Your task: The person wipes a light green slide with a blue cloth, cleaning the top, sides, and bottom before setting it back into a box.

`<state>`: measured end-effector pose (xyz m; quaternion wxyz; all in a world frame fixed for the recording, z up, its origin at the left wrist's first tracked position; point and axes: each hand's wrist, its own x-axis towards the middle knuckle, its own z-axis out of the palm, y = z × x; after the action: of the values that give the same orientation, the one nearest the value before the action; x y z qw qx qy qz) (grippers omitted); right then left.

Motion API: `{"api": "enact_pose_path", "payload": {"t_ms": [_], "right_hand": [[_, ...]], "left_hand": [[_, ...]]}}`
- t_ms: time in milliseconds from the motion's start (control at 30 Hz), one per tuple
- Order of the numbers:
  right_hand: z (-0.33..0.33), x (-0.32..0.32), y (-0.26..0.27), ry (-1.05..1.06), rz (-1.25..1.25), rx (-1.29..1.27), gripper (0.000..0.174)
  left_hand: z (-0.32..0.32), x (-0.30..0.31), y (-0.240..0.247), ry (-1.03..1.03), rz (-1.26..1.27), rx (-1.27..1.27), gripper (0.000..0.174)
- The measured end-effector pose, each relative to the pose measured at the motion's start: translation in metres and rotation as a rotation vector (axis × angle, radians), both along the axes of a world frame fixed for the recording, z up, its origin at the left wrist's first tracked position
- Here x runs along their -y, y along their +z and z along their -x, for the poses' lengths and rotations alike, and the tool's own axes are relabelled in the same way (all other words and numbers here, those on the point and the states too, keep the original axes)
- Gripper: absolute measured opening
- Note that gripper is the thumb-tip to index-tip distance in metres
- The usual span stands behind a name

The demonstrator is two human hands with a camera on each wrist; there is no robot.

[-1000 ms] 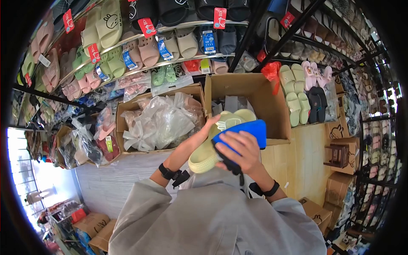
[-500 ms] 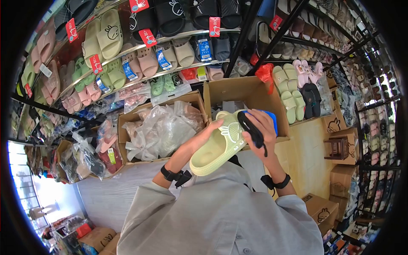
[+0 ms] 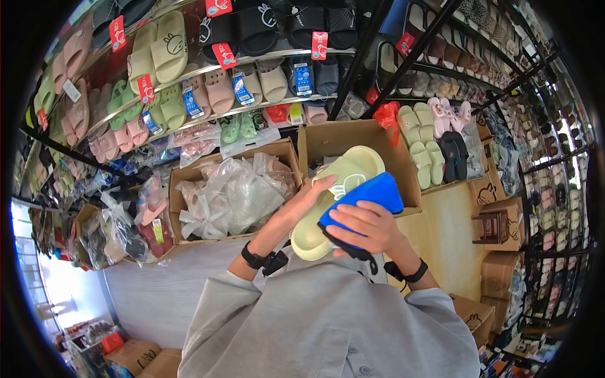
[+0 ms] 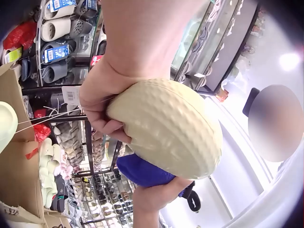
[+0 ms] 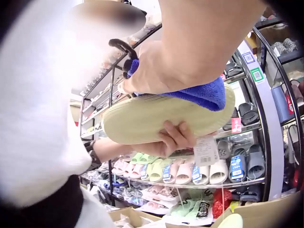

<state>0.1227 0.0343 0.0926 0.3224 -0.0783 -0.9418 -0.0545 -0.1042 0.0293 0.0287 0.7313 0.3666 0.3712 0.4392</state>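
Note:
A pale yellow-green slipper (image 3: 312,233) with a white rabbit outline on its strap is held up by my left hand (image 3: 318,192), fingers gripping its side and sole. My right hand (image 3: 368,227) holds a fuzzy blue pad (image 3: 378,192) with a black back and a dangling black loop. In the right wrist view the pad (image 5: 209,95) lies against the slipper's upper. The left wrist view shows the textured side of the slipper (image 4: 166,128). A white tag (image 5: 206,151) hangs near the fingers, and thin strings lead to another pale slipper (image 4: 5,124).
Below the hands stands an open carton (image 3: 403,189), with a carton of plastic-wrapped slippers (image 3: 233,195) to its left. Shelves of slippers (image 3: 220,94) rise ahead, shoe racks (image 3: 554,201) at right. Green slippers (image 3: 425,160) and a small brown stool (image 3: 491,227) are on the right.
The slipper has turned so its toe points up and right. The blue pad has tilted, its blue side now facing up, and shifted over the strap's right side; before, its black back showed.

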Motion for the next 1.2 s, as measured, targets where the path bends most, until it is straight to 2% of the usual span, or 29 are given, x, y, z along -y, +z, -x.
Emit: {"api": "enact_pose_path", "payload": {"t_ms": [67,167,267,367,467,600,667,767,867,1000,1200], "right_hand": [[-0.010,-0.009,-0.003,-0.035,0.026,-0.067,0.048],[-0.017,-0.031,-0.018,-0.167,0.100,-0.261,0.053],[-0.007,-0.035,-0.014,-0.299,0.205,-0.374,0.054],[0.004,-0.018,-0.014,-0.345,0.197,-0.373,0.053],[0.019,0.005,-0.021,-0.238,0.075,-0.324,0.054],[0.035,0.037,-0.026,-0.011,-0.019,-0.189,0.048],[0.040,0.039,-0.028,0.154,-0.128,-0.130,0.045],[0.040,0.028,-0.020,0.265,-0.223,-0.104,0.045],[0.034,0.010,-0.017,0.284,-0.240,-0.100,0.046],[0.015,-0.016,-0.005,0.162,-0.112,-0.099,0.043],[0.007,-0.061,-0.007,-0.139,0.079,-0.273,0.052]], "left_hand": [[0.000,0.005,0.008,-0.016,0.001,0.025,0.071],[-0.004,0.006,0.005,0.072,-0.099,-0.006,0.069],[-0.003,0.006,0.014,0.040,-0.096,-0.013,0.068],[-0.005,0.006,0.001,0.040,0.076,0.157,0.068],[-0.009,0.009,0.017,0.059,0.191,0.341,0.069],[-0.014,-0.002,0.013,0.129,0.162,0.307,0.074],[-0.011,-0.004,0.007,0.114,0.185,0.337,0.075],[-0.005,-0.006,-0.003,0.105,0.217,0.368,0.075],[0.001,-0.010,-0.013,0.095,0.235,0.382,0.076],[0.007,-0.011,-0.020,0.078,0.254,0.400,0.077],[0.011,-0.015,-0.025,0.038,0.275,0.416,0.079]]}}
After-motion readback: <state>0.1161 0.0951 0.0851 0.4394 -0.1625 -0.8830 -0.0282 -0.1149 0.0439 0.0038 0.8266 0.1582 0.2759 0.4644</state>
